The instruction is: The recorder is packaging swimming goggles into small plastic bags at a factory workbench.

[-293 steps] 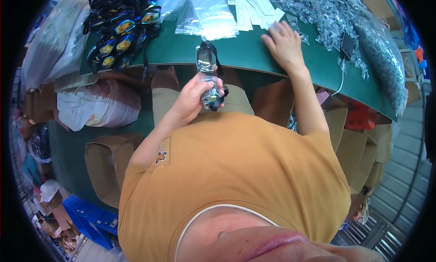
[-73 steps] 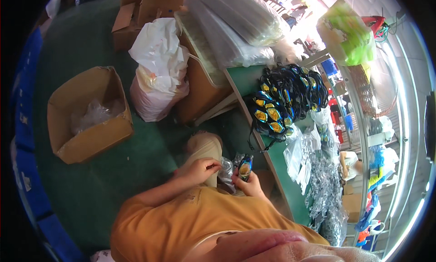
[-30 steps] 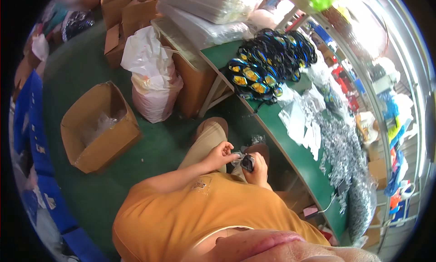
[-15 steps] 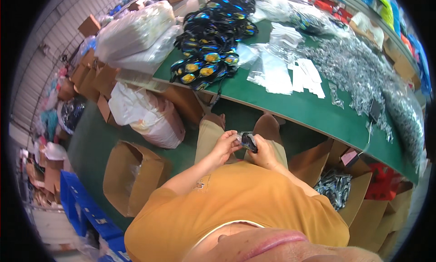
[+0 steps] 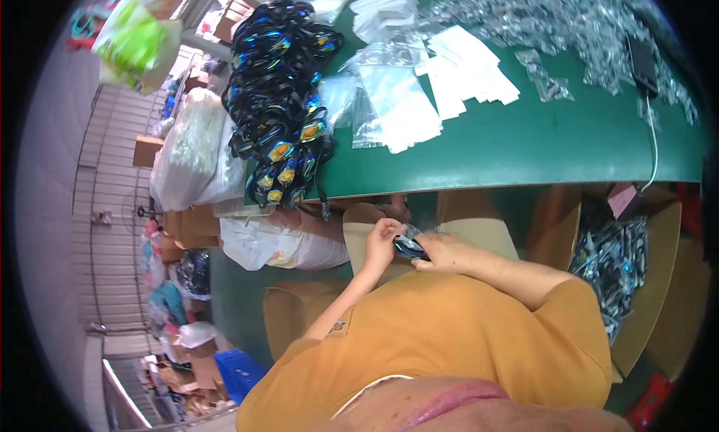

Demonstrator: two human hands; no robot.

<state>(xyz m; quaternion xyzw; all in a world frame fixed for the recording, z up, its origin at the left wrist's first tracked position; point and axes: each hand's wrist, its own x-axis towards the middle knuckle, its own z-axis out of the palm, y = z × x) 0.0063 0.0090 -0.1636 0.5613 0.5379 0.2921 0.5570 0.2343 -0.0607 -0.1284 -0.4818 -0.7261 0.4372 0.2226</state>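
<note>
In front of my lap, both hands are closed around a dark pair of swim goggles [image 5: 408, 246] in a clear plastic bag. My left hand [image 5: 383, 239] pinches the bag's upper left edge. My right hand [image 5: 443, 254] wraps over the right side of the goggles, with its fingers partly hiding them. On the green table [image 5: 479, 159] ahead, a pile of black goggles [image 5: 273, 87] with shiny blue and yellow lenses lies at the left. Flat clear bags [image 5: 374, 95] and white paper slips [image 5: 472, 69] lie beside it.
Many small clear packets [image 5: 547, 16] are heaped at the table's far right, near a black phone-like device [image 5: 642, 65] on a white cable. A cardboard box [image 5: 659, 297] of bagged goggles stands at my right. A white sack [image 5: 288, 241] and another box [image 5: 292, 308] are at my left.
My view has turned, so the table and goggles pile appear shifted left and the right-hand box shows more fully. Both hands still hold the bagged goggles together.
</note>
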